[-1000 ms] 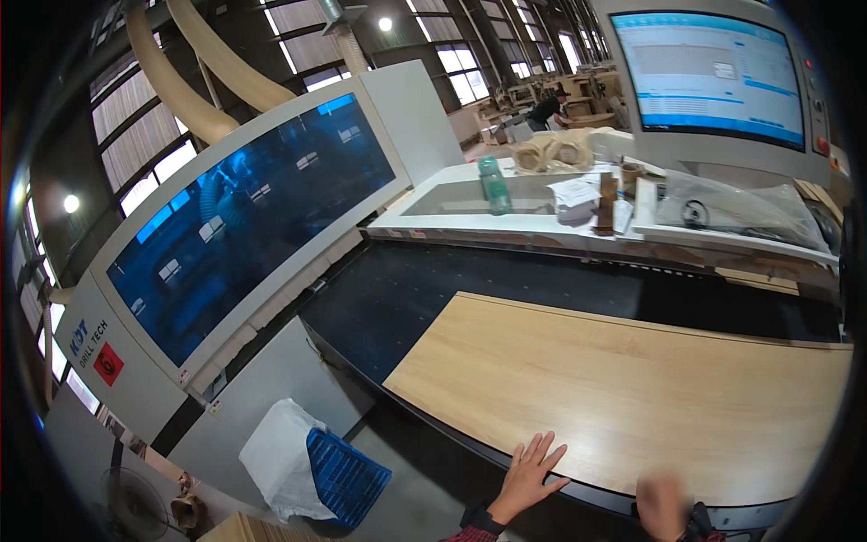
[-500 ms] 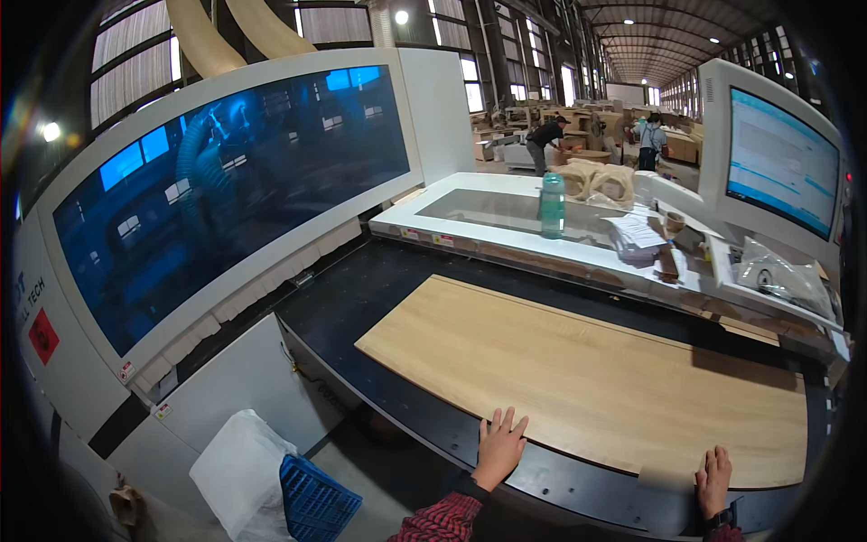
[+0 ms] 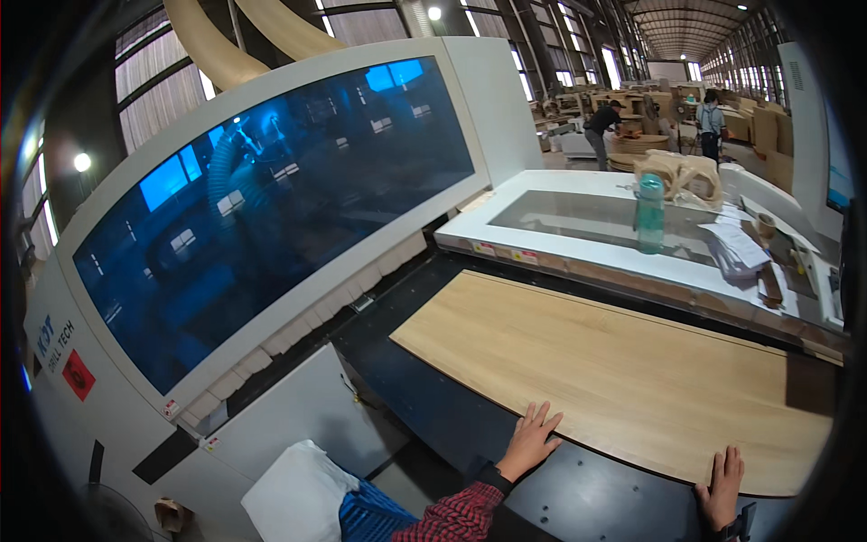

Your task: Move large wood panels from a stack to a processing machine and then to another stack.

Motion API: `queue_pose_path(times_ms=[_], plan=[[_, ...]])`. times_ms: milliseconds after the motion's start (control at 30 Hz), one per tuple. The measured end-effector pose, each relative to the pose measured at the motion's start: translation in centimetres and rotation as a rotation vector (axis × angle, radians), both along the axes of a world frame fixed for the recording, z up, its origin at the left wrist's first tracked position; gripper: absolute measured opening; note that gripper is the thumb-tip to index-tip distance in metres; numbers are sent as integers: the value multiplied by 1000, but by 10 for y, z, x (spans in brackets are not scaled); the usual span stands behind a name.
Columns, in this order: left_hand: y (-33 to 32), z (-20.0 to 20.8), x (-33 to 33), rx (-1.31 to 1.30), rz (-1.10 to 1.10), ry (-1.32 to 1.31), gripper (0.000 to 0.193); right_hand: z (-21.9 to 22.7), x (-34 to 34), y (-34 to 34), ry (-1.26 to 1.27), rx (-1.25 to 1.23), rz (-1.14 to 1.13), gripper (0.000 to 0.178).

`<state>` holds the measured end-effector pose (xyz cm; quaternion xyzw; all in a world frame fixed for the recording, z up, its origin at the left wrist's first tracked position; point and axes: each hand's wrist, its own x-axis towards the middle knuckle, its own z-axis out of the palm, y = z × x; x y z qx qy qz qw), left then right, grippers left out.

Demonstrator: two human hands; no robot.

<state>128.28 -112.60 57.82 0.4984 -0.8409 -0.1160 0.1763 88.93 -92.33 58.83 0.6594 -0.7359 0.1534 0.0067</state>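
A long, pale wood-grain board (image 3: 578, 352) lies flat on a black machine table (image 3: 406, 388). Its near edge runs under my hands. My left hand (image 3: 531, 444) is open, its spread fingertips resting on the board at the middle of that edge. Farther right, my right hand (image 3: 721, 488) is also open, fingers stretched up over the same edge near the right end. Neither hand is wrapped round anything.
On the left rises a large white machine with a dark blue window (image 3: 271, 208). Behind the board, a white ledge (image 3: 470, 226) bears a green bottle (image 3: 649, 215) and papers (image 3: 736, 244). A blue crate (image 3: 375, 513) with white sheeting (image 3: 293, 492) stands below. Two people work far off.
My view has turned left, so the surroundings sit farther right. The board has slid left toward the windowed machine and a little away from the table's near edge, both hands still on it.
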Motion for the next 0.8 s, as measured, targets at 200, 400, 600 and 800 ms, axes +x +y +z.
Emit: queue_pose_path(times_ms=[200, 400, 600, 800], plan=[[-64, 3, 43, -11, 46, -37, 60, 5, 32, -60, -69, 18, 97, 69], [-122, -3, 79, -8, 32, -61, 62, 10, 39, -87, -47, -69, 108, 67], [-167, -1, 100, 18, 34, -108, 67, 5, 69, -121, -33, -37, 3, 65], [-201, 3, 120, -39, 79, -143, 70, 11, 108, -149, -50, -7, -9, 64]])
